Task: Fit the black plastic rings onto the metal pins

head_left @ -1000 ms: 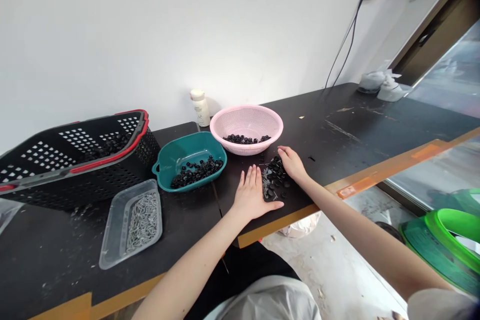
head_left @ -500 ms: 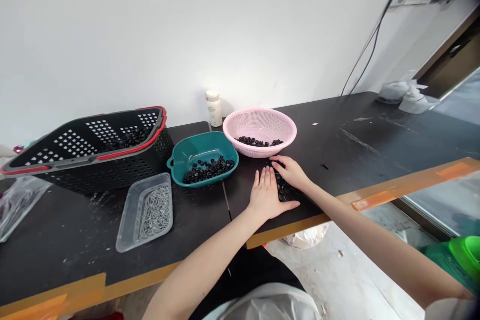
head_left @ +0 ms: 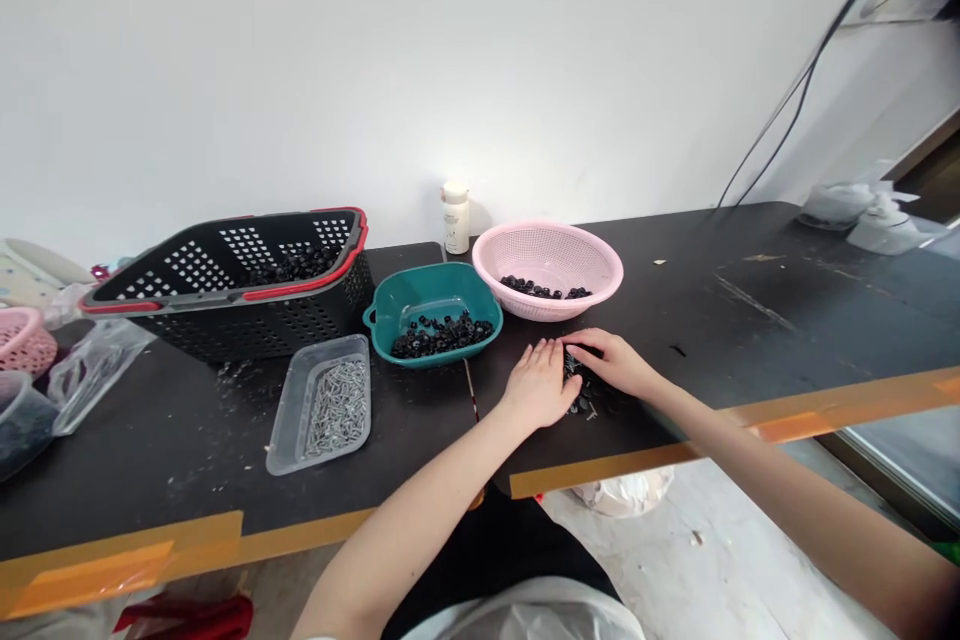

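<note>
Black rings [head_left: 579, 382] lie in a small, loose heap on the bench [head_left: 720, 340], directly under our right grip [head_left: 611, 362]; a few metal fasteners [head_left: 591, 411] are scattered along the heap's near edge; our right grip reaches in from the right with its fingers curled down over the heap and touching it; we cannot tell whether it is clenched on any rings or only cupped over them; our left grip [head_left: 537, 385] rests palm down just left of the heap, released, its fingers extended and nothing visible in it; the fingertips of the two grips nearly meet at the heap's far side; beyond our hands sits a pink plastic colander [head_left: 592, 295] with black rings in its bottom; to its left, a teal plastic basin [head_left: 431, 288] holds more of the same rings; farther left stands a black perforated basket [head_left: 225, 335] with a red rim and dark rings inside; nearer us, a clear plastic tray [head_left: 279, 430] holds a mass of grey fasteners; a white bottle [head_left: 455, 218] stands at the far edge of the bench, between the basin and the colander.
</note>
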Tool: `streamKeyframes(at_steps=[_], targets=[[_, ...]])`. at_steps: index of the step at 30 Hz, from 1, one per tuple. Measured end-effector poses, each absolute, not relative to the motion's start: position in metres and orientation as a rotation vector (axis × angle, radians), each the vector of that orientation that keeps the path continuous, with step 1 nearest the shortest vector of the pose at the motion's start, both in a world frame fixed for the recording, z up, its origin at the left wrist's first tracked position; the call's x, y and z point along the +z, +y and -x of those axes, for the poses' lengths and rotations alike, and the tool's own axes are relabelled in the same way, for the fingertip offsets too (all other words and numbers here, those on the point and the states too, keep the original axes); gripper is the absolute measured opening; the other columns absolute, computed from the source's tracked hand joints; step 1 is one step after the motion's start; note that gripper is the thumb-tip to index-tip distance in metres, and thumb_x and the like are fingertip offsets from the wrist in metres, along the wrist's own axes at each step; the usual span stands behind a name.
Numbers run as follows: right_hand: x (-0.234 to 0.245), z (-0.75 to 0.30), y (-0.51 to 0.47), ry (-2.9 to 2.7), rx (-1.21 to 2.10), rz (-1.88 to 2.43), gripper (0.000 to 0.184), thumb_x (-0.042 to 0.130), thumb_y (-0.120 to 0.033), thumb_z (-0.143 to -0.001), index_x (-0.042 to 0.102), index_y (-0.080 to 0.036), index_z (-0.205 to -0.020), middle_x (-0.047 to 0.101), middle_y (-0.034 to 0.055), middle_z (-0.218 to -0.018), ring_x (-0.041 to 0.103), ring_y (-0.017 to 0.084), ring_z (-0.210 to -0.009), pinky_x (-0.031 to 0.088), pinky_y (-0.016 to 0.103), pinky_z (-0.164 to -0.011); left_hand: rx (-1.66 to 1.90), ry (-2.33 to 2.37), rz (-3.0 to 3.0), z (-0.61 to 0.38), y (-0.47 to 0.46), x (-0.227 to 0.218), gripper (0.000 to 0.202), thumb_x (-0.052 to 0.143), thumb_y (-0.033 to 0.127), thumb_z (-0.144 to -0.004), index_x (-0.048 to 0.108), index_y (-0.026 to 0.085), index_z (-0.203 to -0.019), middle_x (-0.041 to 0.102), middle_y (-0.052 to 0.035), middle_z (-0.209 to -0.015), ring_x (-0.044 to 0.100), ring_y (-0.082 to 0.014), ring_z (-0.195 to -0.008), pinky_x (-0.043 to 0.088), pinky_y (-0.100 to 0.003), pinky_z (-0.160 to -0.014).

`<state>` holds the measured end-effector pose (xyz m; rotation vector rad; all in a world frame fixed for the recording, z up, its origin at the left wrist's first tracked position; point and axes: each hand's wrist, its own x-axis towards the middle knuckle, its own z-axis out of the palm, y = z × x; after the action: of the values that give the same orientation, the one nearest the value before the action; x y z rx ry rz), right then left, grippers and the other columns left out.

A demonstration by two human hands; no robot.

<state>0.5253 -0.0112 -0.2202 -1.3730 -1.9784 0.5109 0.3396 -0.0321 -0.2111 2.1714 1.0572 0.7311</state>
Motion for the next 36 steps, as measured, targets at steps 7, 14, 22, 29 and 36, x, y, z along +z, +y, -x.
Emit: streamKeyframes(at_steps=[7, 14, 22, 29, 36], targets=[[-0.204, -0.535, -0.02, -2.004, 0.366, 1.401, 0.028, 0.052, -0.039, -0.09, 0.073, -0.023, -0.099, 0.073, 0.008, -0.107, 0.064, 0.026, -0.104, 0.048, 0.044, -0.097, 0.424, 1.045, -2.347, -0.255, -0.042, -0.127, 0.026, 0.057, 0.039, -0.087, 0.072, 0.024, -0.103, 0.074, -0.0029, -0.11, 0.066, -0.0237, -0.105, 0.047, -0.033, -0.097], [-0.187, -0.519, -0.017, -2.259, 0.275, 1.477, 0.01, 0.066, -0.029, -0.081, 0.074, -0.024, -0.081, 0.072, 0.0045, -0.09, 0.062, 0.025, -0.094, 0.046, 0.039, -0.091, 0.01, 1.659, -2.386, -0.156, 0.046, -0.11, 0.019, 0.056, 0.025, -0.091, 0.069, 0.015, -0.102, 0.069, -0.0109, -0.112, 0.064, -0.0265, -0.104, 0.049, -0.043, -0.093], [-0.186, -0.478, -0.003, -2.435, 0.261, 1.835, 0.011, 0.07, -0.027, -0.079, 0.073, -0.018, -0.074, 0.071, 0.0056, -0.079, 0.062, 0.024, -0.087, 0.046, 0.038, -0.08, -0.306, 1.63, -2.43, -0.17, 0.075, -0.14, 0.028, 0.057, 0.033, -0.093, 0.06, 0.017, -0.116, 0.062, -0.0084, -0.118, 0.062, -0.021, -0.102, 0.054, -0.042, -0.087], [-0.188, -0.466, -0.007, -2.461, 0.242, 1.95, 0.015, 0.066, -0.03, -0.084, 0.069, -0.017, -0.079, 0.071, 0.005, -0.084, 0.063, 0.023, -0.089, 0.046, 0.037, -0.081, -0.355, 1.596, -2.45, -0.186, 0.088, -0.146, 0.029, 0.057, 0.033, -0.093, 0.058, 0.018, -0.118, 0.061, -0.0089, -0.121, 0.062, -0.0212, -0.102, 0.054, -0.042, -0.087], [-0.193, -0.468, -0.008, -2.352, 0.314, 1.914, 0.018, 0.07, -0.027, -0.077, 0.066, -0.019, -0.061, 0.072, 0.008, -0.078, 0.063, 0.031, -0.09, 0.041, 0.036, -0.079, -0.402, 1.654, -2.407, -0.193, 0.096, -0.145, 0.029, 0.058, 0.032, -0.092, 0.059, 0.017, -0.117, 0.061, -0.0088, -0.12, 0.062, -0.0212, -0.102, 0.054, -0.042, -0.086]])
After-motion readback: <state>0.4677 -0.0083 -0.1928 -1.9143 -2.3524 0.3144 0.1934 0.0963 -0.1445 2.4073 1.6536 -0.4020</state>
